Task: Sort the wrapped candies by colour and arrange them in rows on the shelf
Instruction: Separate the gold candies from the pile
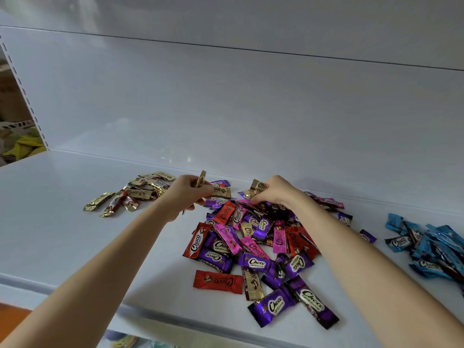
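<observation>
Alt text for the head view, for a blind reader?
Left hand and right hand each hold gold candies at a mixed pile on a white shelf. A gold pile lies left, a blue pile right.

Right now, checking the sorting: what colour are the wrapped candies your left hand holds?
Gold foil-wrapped candies, head view.

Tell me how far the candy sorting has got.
Done: a gold pile and a blue pile lie apart on the shelf. In hand: the left hand grips gold candies; the right hand seems to grip a gold candy at the mixed heap. Left: the heap's purple, red, pink and gold pieces; no rows yet.
</observation>
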A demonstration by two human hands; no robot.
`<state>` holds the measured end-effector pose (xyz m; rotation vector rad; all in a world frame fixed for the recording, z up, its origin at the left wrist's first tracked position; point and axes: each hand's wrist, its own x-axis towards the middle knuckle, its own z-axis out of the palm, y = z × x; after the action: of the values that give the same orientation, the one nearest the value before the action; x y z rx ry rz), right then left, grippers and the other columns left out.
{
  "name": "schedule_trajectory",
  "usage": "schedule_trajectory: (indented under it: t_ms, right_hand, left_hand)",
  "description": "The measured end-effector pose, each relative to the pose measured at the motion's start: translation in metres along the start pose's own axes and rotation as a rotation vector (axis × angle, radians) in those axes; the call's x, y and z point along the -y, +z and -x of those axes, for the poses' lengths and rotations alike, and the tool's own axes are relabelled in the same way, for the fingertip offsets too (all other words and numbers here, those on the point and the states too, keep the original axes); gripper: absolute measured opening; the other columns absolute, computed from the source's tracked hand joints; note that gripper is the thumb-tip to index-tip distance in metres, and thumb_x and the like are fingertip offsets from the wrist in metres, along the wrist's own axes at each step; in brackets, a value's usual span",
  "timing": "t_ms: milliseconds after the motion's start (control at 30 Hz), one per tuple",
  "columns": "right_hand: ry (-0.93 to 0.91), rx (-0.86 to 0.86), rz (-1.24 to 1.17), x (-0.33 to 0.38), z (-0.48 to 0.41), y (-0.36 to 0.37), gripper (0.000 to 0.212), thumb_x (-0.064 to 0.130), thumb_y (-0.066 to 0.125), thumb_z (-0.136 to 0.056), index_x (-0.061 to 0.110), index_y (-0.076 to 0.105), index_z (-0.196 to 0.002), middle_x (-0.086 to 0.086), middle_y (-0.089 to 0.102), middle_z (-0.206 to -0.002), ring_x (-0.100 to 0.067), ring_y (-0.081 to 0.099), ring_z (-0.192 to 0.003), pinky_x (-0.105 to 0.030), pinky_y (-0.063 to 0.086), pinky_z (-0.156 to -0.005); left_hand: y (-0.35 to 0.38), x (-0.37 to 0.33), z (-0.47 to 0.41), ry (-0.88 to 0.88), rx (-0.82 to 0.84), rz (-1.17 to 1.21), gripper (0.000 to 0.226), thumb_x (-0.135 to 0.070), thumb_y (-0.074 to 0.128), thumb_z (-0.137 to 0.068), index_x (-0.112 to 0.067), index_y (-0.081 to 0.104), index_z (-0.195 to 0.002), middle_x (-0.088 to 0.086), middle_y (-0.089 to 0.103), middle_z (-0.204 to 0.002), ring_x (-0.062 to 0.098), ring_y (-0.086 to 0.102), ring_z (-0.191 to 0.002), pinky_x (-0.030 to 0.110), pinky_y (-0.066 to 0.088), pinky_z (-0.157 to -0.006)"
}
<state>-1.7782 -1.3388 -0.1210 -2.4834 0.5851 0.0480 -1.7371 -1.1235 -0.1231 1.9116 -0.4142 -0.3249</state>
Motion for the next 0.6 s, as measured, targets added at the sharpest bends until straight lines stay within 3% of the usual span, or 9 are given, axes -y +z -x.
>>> schedule_trajectory:
  t_ms: [133,300,433,533,600]
  right_hand:
    - [-0.085,-0.036,-0.115,-0.006,0.003,-0.002,0.029,0.023,0.074,-0.073,0.011,0.048,-0.065,-0.002,0.044,-0.061,-0.015,0.04,-0.054,-0.028,0.025,-0.051]
    - [-0.249,-0.075,-0.257,0.012,0.011,-0.002,0.011,0.017,0.064,-0.08,0.01,0.057,-0.076,-0.005,0.06,-0.065,-0.018,0.058,-0.061,-0.027,0.045,-0.055]
    - [-0.356,-0.02,-0.324,0.057,0.015,0.017,0.012,0.016,0.063,-0.083,0.009,0.053,-0.08,-0.002,0.053,-0.066,-0.01,0.05,-0.055,-0.022,0.037,-0.048]
    - [-0.376,0.066,-0.358,0.093,0.011,0.039,0.012,0.013,0.063,-0.083,0.01,0.053,-0.076,-0.002,0.053,-0.067,-0.008,0.055,-0.054,-0.018,0.036,-0.045]
    - [-0.366,0.11,-0.364,0.116,0.005,0.055,0.012,0.013,0.063,-0.082,0.009,0.053,-0.075,-0.004,0.051,-0.066,-0.016,0.053,-0.062,-0.02,0.035,-0.048]
  left_hand:
    - [-0.01,0.004,0.002,0.042,-0.029,-0.039,0.01,-0.014,0.061,-0.089,-0.007,0.065,-0.094,0.005,0.064,-0.077,0.012,0.054,-0.063,0.02,0.037,-0.052]
    - [-0.03,0.009,0.006,0.1,-0.092,-0.053,0.004,-0.011,0.066,-0.085,-0.009,0.067,-0.082,0.002,0.064,-0.065,0.007,0.053,-0.051,0.012,0.034,-0.041]
    - [-0.056,0.017,0.012,0.106,-0.21,-0.106,0.009,-0.011,0.071,-0.081,-0.009,0.065,-0.075,0.005,0.06,-0.062,0.009,0.052,-0.049,0.012,0.034,-0.042]
    - [-0.079,0.026,0.014,0.066,-0.288,-0.13,0.013,-0.01,0.071,-0.08,-0.004,0.062,-0.073,0.005,0.054,-0.058,0.01,0.049,-0.043,0.017,0.033,-0.039]
    - [-0.094,0.035,0.015,0.031,-0.325,-0.142,0.012,-0.007,0.071,-0.08,-0.006,0.061,-0.073,0.004,0.052,-0.056,0.01,0.046,-0.037,0.017,0.032,-0.038]
